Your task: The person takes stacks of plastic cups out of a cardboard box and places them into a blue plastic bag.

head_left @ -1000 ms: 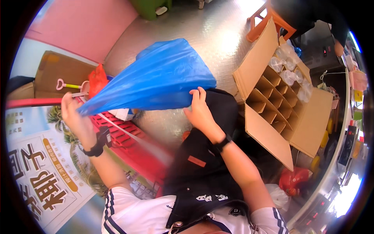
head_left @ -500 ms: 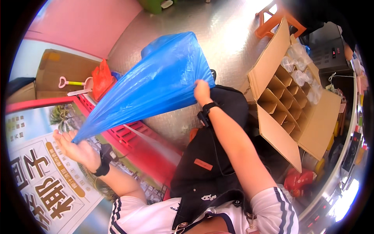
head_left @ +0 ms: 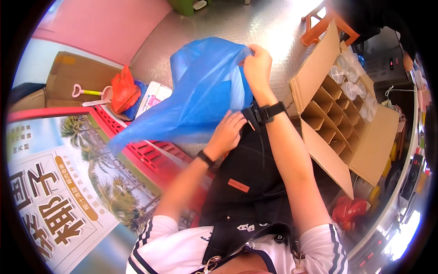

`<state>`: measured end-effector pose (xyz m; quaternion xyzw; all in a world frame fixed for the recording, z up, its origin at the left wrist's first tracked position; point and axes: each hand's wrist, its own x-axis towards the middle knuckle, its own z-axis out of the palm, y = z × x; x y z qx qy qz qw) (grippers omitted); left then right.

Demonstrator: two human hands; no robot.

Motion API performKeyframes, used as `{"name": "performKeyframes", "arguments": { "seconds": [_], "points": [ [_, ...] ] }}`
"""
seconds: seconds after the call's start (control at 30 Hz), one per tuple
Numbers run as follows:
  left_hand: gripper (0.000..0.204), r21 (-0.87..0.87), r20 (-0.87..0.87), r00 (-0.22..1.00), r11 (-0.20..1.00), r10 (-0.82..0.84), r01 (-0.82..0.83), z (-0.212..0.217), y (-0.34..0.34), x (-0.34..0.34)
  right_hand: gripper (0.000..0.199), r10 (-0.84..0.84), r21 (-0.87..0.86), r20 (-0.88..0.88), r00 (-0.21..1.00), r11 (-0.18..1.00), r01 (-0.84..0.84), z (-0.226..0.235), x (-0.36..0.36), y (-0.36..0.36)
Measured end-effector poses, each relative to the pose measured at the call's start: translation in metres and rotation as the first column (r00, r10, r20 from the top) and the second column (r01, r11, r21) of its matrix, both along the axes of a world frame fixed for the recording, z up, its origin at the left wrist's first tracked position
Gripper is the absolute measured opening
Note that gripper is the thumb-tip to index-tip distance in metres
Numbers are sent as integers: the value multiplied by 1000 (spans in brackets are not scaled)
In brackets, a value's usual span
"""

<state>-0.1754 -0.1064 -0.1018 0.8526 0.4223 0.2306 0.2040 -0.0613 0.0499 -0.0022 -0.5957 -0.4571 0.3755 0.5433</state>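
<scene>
A blue plastic bag (head_left: 196, 91) hangs spread out in front of me, its mouth turned toward the right. My right hand (head_left: 258, 67) is closed on the upper edge of that mouth. Just below, my left hand (head_left: 226, 132) lies against the lower edge of the bag with its fingers stretched out, back of the hand up. The bag's far corner trails off to the lower left, loose. I wear a black apron (head_left: 242, 164), and the bag partly covers its upper end.
On the right stands an opened cardboard box (head_left: 319, 114) with dividers and clear plastic cups (head_left: 351, 82). A red-framed poster board (head_left: 68, 182) lies left. Beyond it are a red bag (head_left: 124, 91), a toy shovel (head_left: 86, 92) and cardboard (head_left: 73, 77). An orange stool (head_left: 315, 34) stands far right.
My left hand let go of the bag's far left corner and moved right to the mouth. My right hand rose slightly, and the bag's mouth widened.
</scene>
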Motion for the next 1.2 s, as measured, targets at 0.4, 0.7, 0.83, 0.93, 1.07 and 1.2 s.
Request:
{"name": "performKeyframes", "arguments": {
  "seconds": [0.4,0.7,0.83,0.93,1.07,1.2],
  "points": [
    [38,-259,-550,830,926,93,-276,-95,18,-31,10,44,-6,318,947,999,-44,8,24,-41],
    [15,-767,292,893,642,342,5,17,-12,-14,13,66,-35,-11,998,997,-66,13,36,-56],
    [12,-701,328,891,713,312,9,64,-4,3,20,-29,239,128,991,971,-2,4,36,-61],
    [11,-459,271,958,888,99,38,45,-26,20,20,-172,163,130,976,975,151,3,23,-78],
    [12,-554,200,969,832,146,-11,44,-24,26,39,223,-238,292,930,959,-155,-43,44,-75],
    [16,-618,171,960,783,222,-70,52,-18,18,64,11,-137,680,733,984,112,-80,40,-76]
  ]
}}
